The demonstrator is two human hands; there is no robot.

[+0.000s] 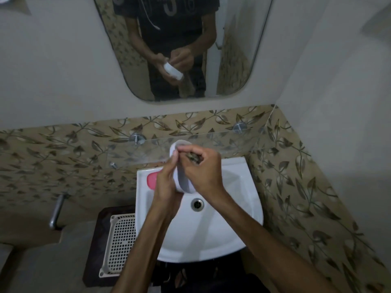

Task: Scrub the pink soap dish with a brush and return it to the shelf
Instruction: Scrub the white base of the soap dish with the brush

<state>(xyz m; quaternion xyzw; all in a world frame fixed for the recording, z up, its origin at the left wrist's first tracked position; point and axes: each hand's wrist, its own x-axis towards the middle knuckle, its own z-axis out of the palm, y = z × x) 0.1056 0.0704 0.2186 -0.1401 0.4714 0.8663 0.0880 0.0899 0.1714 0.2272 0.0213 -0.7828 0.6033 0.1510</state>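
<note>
Your left hand [167, 182] holds the pale soap dish [182, 178] tight over the white sink [232, 229]. Your right hand [201, 168] is closed on a dark brush [193, 159], pressed inside the dish. A pink piece [152, 180] lies on the sink rim.

Both hands crowd the space above the sink [249, 212] basin. The glass shelf [211, 142] juts out just behind them, wall close on the right. Open room lies left, over the white basket [118, 240].
</note>
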